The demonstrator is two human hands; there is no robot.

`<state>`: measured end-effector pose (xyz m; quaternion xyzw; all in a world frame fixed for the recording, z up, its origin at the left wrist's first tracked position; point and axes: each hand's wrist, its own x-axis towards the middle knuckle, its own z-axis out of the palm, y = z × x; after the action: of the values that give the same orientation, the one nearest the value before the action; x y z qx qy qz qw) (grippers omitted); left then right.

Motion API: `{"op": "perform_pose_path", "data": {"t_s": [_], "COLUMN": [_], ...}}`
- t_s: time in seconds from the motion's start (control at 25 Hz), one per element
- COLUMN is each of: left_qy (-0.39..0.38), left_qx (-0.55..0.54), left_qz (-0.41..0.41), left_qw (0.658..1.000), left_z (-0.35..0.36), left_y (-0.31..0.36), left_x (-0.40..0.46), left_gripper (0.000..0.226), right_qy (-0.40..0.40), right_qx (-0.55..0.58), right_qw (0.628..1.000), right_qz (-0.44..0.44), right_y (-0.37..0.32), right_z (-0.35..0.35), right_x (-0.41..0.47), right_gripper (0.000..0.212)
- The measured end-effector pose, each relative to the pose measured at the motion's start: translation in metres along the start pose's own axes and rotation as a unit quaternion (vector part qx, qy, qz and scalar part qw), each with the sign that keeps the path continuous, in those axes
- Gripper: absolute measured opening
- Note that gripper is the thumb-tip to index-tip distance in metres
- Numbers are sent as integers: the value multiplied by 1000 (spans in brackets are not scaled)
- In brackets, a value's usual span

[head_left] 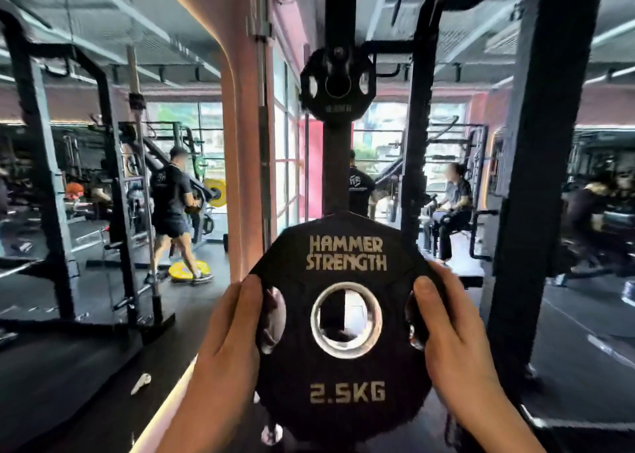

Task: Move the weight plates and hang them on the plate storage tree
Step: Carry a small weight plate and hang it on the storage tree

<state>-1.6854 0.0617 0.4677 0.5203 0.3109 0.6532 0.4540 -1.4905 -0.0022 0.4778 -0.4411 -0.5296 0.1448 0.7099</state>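
Head view: plate's [345, 329] lower rim, both wrists cut off

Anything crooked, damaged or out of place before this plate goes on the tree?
Nothing stands out. The 2.5 kg plate is upright, lettering level, held by the left hand and right hand at its side grip holes. The hung plate above sits square on the tree post.

Black weight plate [345, 329]: held up close, blocks the lower middle of the view. Upright post [338, 163]: straight ahead, carries a smaller plate [335, 84] high up; post bare between the two plates. Pink pillar [240, 163]: just left of post. Black rack upright [417, 163]: just right; narrow gaps either side.
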Motion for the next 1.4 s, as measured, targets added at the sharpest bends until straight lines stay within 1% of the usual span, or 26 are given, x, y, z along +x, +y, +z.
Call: {"op": "perform_pose_path", "data": {"t_s": [0.12,0.24,0.36,0.44,0.52,0.64,0.72,0.84,0.96,1.08,1.28,1.4], "left_qy": [-36,-64,-89,-107,-106,-84,-80,-75,-67,-63,-69,-74], "left_qx": [43,26,21,11,13,6,3,11,-1,9,21,34], "left_qz": [52,88,133,163,191,245,267,281,281,286,305,298], "left_qw": [997,994,987,981,976,966,960,957,957,956,950,951], "left_z": [8,22,45,62,79,106,123,139,151,166,183,191], "left_y": [18,40,65,79,92,114,127,135,139,142,132,119], "left_x": [59,106,149,180,211,249,273,307,333,358,403,430], "left_gripper": [67,68,48,41,45,50,51,48,45,48,43,47], "right_qy": [31,58,66,68,78,86,85,81,78,80,88,92], "right_qx": [-9,-21,-35,-38,-42,-68,-83,-88,-84,-86,-102,-118], "right_qw": [998,994,989,984,977,965,958,951,952,952,945,946], "right_qz": [-46,-88,-127,-160,-192,-238,-260,-283,-285,-282,-297,-286], "right_y": [-14,-22,-25,-31,-40,-59,-68,-74,-72,-67,-48,-33], "right_z": [21,34,40,42,44,44,43,43,45,50,56,59], "right_x": [45,91,143,179,215,264,295,336,369,399,446,474], "right_gripper": [20,25,29,21,15,13,15,18,22,25,24,27]}}
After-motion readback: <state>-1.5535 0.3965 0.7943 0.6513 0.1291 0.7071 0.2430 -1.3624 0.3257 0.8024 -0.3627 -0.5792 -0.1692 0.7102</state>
